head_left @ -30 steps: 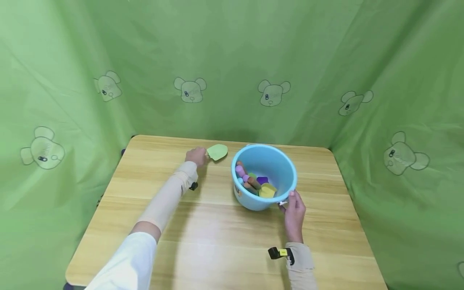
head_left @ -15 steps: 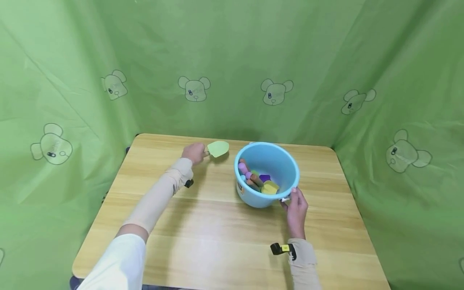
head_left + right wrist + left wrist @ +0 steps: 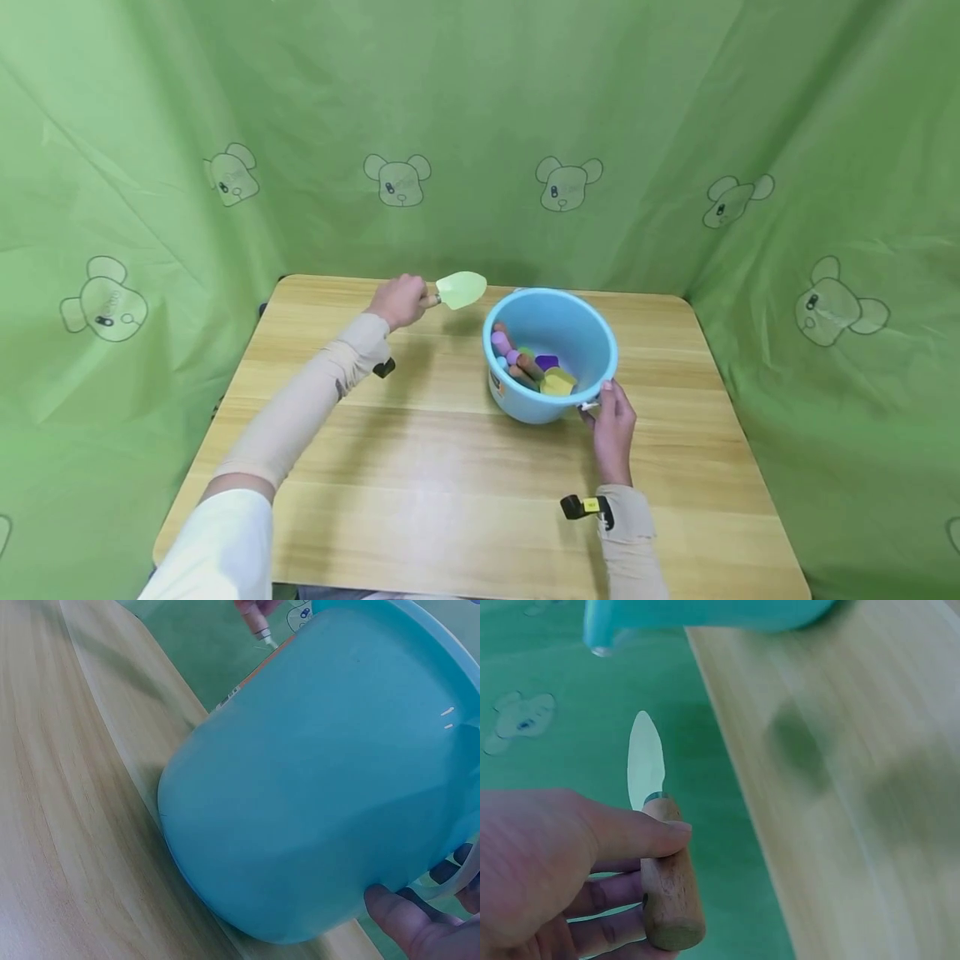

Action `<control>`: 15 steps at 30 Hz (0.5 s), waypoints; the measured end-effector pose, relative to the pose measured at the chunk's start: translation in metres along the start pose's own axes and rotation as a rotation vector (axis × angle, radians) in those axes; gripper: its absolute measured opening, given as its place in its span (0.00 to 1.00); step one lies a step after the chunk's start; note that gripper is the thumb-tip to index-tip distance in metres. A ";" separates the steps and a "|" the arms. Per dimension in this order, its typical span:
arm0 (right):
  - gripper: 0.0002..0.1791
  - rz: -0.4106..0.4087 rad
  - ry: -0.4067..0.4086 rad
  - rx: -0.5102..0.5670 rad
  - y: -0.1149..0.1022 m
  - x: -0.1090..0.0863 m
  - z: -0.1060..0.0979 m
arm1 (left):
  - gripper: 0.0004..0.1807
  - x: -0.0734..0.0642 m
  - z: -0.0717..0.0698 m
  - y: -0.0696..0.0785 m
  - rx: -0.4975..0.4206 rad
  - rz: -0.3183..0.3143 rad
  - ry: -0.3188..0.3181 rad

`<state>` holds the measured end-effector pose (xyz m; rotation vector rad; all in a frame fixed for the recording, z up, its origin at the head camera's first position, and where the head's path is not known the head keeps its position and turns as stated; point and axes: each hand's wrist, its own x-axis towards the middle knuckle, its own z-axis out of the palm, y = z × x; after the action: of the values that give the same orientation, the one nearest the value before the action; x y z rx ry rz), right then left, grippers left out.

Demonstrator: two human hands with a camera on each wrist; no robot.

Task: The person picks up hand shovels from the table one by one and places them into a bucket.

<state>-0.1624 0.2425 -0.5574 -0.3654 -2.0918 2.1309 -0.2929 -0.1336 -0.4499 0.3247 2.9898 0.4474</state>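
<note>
My left hand (image 3: 400,302) grips the wooden handle of a small trowel (image 3: 462,289), holding it raised over the far side of the table. Its pale green blade points right, toward the bucket. In the left wrist view the thumb lies along the handle (image 3: 673,900). A light blue bucket (image 3: 517,406) stands at the middle right of the table. My right hand (image 3: 615,423) holds its near right rim beside the white handle joint, the thumb against the outer wall. Inside lie several purple and brown pieces, a yellow piece (image 3: 557,382) and a dark purple one (image 3: 547,362).
The wooden table (image 3: 420,500) has rounded corners. Green curtains (image 3: 480,100) with printed bear faces hang behind it and at both sides. The trowel's shadow falls on the tabletop left of the bucket.
My left hand has lifted the trowel off the far part of the table, up and slightly away. The right hand keeps its hold on the bucket's rim, and the bucket has hardly moved.
</note>
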 end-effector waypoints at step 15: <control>0.30 -0.013 -0.007 -0.016 -0.001 0.000 0.000 | 0.15 -0.016 -0.027 0.039 0.002 0.087 0.004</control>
<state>-0.1622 0.2420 -0.5568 -0.3454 -2.1105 2.1124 -0.2736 -0.1078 -0.4110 0.4554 2.9893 0.4537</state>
